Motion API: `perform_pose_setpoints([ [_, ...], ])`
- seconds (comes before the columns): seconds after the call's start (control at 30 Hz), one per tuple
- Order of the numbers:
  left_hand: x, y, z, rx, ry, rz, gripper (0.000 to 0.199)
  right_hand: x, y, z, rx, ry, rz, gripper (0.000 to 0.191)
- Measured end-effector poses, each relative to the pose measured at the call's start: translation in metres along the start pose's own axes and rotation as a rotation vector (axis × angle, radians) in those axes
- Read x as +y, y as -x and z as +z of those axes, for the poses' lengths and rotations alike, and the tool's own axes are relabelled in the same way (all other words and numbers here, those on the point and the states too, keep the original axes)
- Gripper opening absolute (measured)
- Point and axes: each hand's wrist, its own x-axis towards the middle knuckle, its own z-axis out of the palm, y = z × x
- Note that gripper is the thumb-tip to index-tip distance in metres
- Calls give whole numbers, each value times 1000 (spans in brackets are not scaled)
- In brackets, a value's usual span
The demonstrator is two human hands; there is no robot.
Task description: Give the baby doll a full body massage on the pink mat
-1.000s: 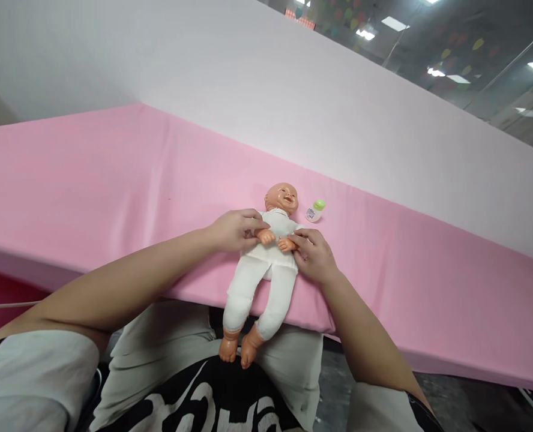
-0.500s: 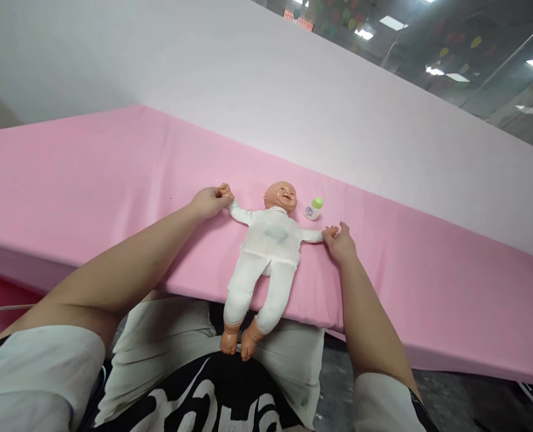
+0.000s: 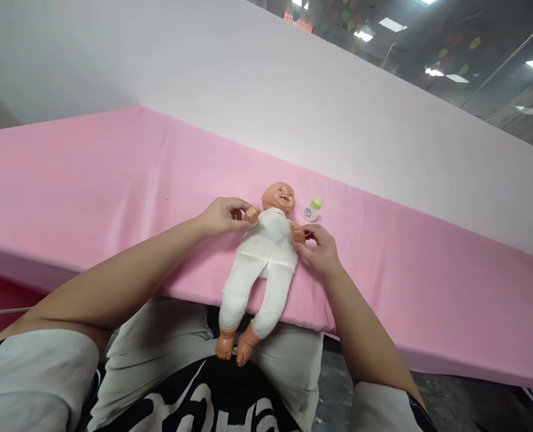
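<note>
A baby doll (image 3: 273, 243) in white clothes lies face up on the pink-covered table, its bare feet past the front edge above my lap. My left hand (image 3: 225, 216) grips the doll's hand at the left of its chest. On the right, my right hand (image 3: 321, 247) pinches the doll's other hand. Both doll arms are bent in beside the torso. A small clear bottle (image 3: 312, 210) with a green cap is near the doll's head, to the right, and neither hand touches it.
The pink table cover (image 3: 90, 186) spreads to both sides and meets a white wall (image 3: 248, 84) behind. Above the wall, glass (image 3: 464, 54) shows ceiling lights. At the lower left, a white cable (image 3: 5, 311) hangs below the table edge.
Both my hands have moved inward with the doll's hands, so its arms, stretched out to the sides before, are now folded in at the chest. The bottle stays in place.
</note>
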Motion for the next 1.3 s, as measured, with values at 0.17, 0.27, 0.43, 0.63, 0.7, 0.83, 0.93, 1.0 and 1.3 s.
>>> perform_pose_setpoints([
  [0.17, 13, 6, 4, -275, -323, 210, 39, -19, 0, 8, -173, 140, -288, 34],
  [0.27, 9, 5, 5, -228, -302, 200, 43, -13, 0, 4, -143, 129, -217, 34],
  [0.43, -8, -2, 2, 56, -135, -55, 46, 9, 1, -7, 94, -88, 137, 51],
  [0.63, -30, -15, -17, 311, -22, -316, 34, 56, -1, -32, 398, -304, 606, 97],
  [0.7, -37, -18, -21, 310, -16, -400, 32, 69, -1, -37, 390, -352, 790, 104],
  [0.83, -44, -20, -23, 288, 75, -464, 39, 76, -1, -37, 363, -449, 977, 110],
  [0.93, -37, -16, -21, 265, 154, -411, 48, 66, 0, -31, 373, -518, 843, 103],
  [1.0, -25, -10, -18, 252, 144, -327, 49, 54, 0, -28, 360, -526, 687, 96],
  [1.3, 19, 21, 3, -94, -203, 397, 26, -15, 8, -5, -79, -190, 69, 33],
])
